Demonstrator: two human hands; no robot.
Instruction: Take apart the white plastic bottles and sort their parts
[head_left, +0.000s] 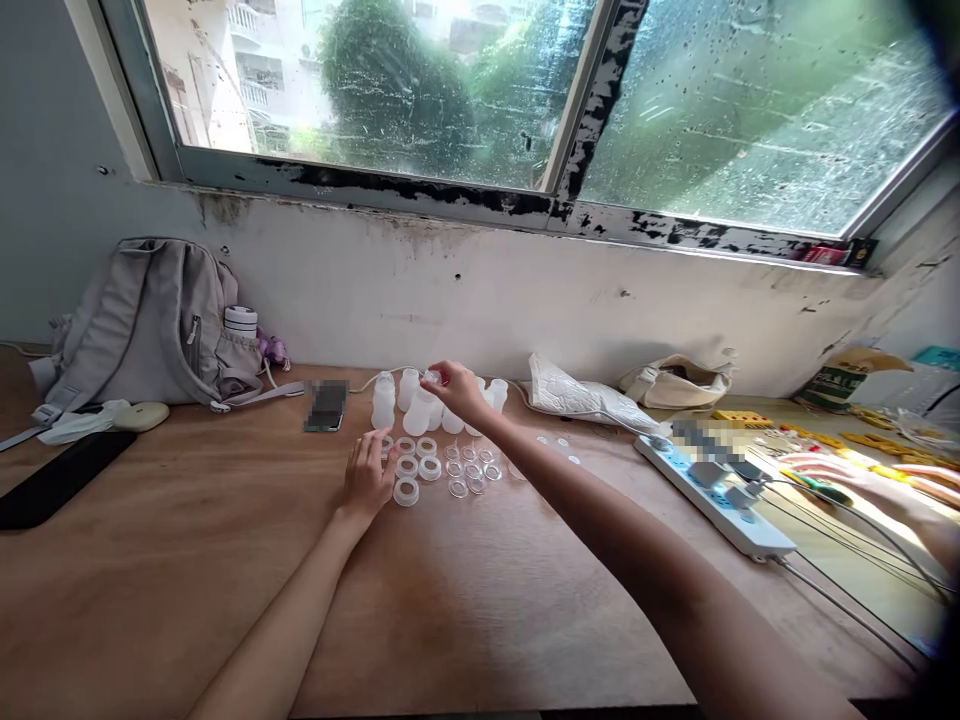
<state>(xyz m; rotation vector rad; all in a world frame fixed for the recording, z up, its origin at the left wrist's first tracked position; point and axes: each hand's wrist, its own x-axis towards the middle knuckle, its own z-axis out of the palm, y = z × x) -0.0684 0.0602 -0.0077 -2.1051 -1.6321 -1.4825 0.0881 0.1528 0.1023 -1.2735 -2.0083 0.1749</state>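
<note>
Several frosted white plastic bottles (383, 402) stand together on the wooden table by the wall. My right hand (456, 392) reaches over them, thumb and fingers pinched on a small clear plastic piece (431, 377) at the top of a front bottle (418, 412). Whether that piece sits on the neck or just above it, I cannot tell. Flat on the table lies my left hand (367, 470), fingers stretched out, beside white plastic rings (406, 491) and partly covering one. Thin clear rings (458, 488) lie in rows to their right, and small clear discs (574, 460) lie beyond my right forearm.
A grey backpack (154, 325), a black flat case (64, 480) and a phone (326, 405) are on the left. To the right are a white padded bag (585, 395), a beige pouch (679, 383) and a power strip (720, 500) with cables. Another person's arm (892, 495) shows at far right.
</note>
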